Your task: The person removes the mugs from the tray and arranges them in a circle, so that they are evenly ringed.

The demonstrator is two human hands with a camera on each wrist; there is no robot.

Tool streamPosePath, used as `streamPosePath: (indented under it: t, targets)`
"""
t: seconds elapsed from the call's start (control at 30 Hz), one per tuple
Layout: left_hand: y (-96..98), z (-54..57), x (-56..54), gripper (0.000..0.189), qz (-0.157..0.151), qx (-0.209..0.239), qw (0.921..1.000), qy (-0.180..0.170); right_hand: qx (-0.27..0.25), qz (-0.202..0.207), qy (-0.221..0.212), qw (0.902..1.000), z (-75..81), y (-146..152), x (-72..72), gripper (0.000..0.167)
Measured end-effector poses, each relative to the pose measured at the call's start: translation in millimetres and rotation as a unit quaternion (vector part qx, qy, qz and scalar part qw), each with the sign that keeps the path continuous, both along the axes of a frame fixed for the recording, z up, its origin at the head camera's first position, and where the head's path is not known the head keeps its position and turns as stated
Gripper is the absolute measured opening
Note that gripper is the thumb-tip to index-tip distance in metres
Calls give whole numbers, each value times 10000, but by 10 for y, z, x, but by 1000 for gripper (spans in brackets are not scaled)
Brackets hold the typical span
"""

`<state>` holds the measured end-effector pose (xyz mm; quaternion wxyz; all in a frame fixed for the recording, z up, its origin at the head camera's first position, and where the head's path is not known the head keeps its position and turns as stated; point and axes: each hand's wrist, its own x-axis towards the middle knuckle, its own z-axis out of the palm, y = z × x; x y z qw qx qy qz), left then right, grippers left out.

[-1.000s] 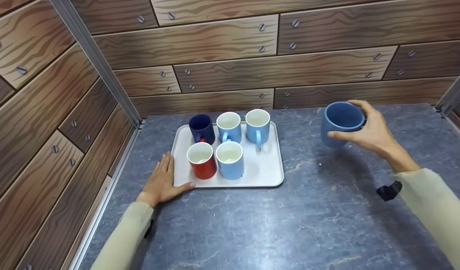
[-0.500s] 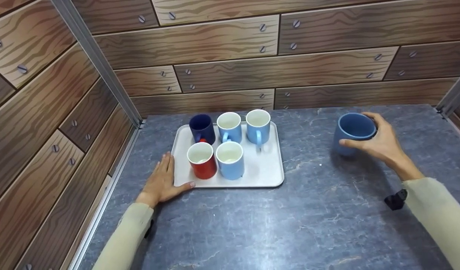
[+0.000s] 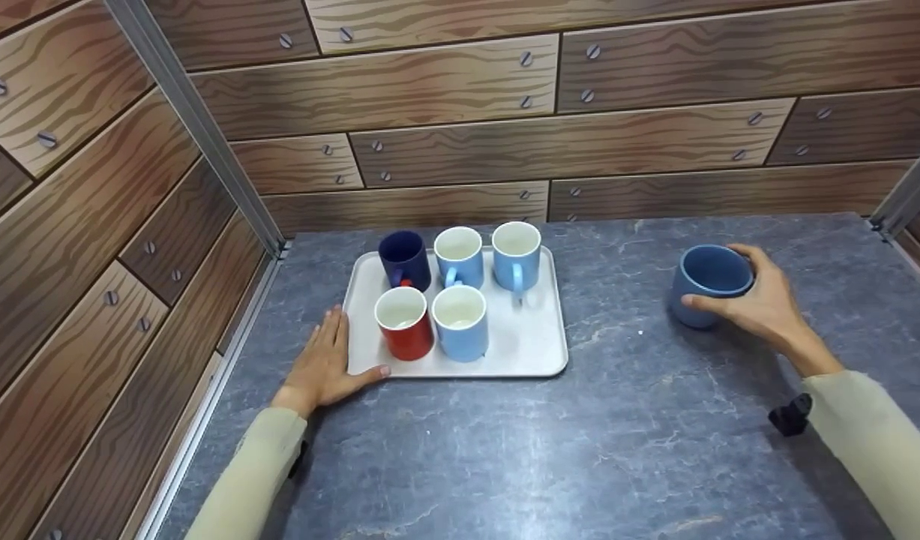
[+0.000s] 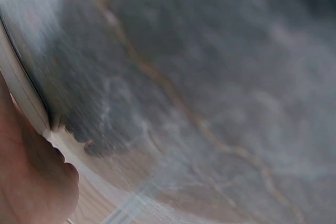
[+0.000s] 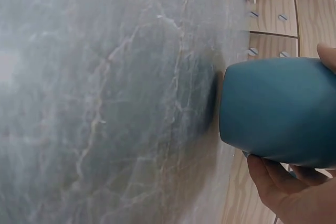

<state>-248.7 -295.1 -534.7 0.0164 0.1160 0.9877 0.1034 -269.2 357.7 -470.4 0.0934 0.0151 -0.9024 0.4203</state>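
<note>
My right hand (image 3: 774, 311) grips a blue cup (image 3: 713, 271) at the right of the table, thumb on its near side and fingers behind it. The cup is upright; in the right wrist view the base of this cup (image 5: 278, 111) is close over the tabletop. My left hand (image 3: 321, 367) lies at the front left corner of a white tray (image 3: 531, 352), fingers straight along its left side, thumb along its front edge. On the tray stand a dark blue mug (image 3: 405, 262), a red mug (image 3: 407, 336) and several light blue mugs (image 3: 463, 339).
The marbled grey tabletop (image 3: 504, 457) runs back to a wood-plank patterned wall (image 3: 460, 90), with a similar wall (image 3: 115, 247) at the left. A metal corner post (image 3: 197, 127) stands behind the tray to the left.
My right hand has brought the blue cup down and slightly right, lower toward the tabletop. The left hand, the tray and its mugs have stayed in place.
</note>
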Motion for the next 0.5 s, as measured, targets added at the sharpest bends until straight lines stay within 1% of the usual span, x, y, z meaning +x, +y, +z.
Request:
streamPosePath:
  t: [0.27, 0.5]
  targets:
    - [1, -15, -12, 134, -3, -61, 9999, -86, -7, -18, -77, 10000, -62, 15, -5, 113]
    - [7, -2, -12, 133, 20, 32, 10000, -54, 15, -39, -108, 9999, -60, 11, -23, 115]
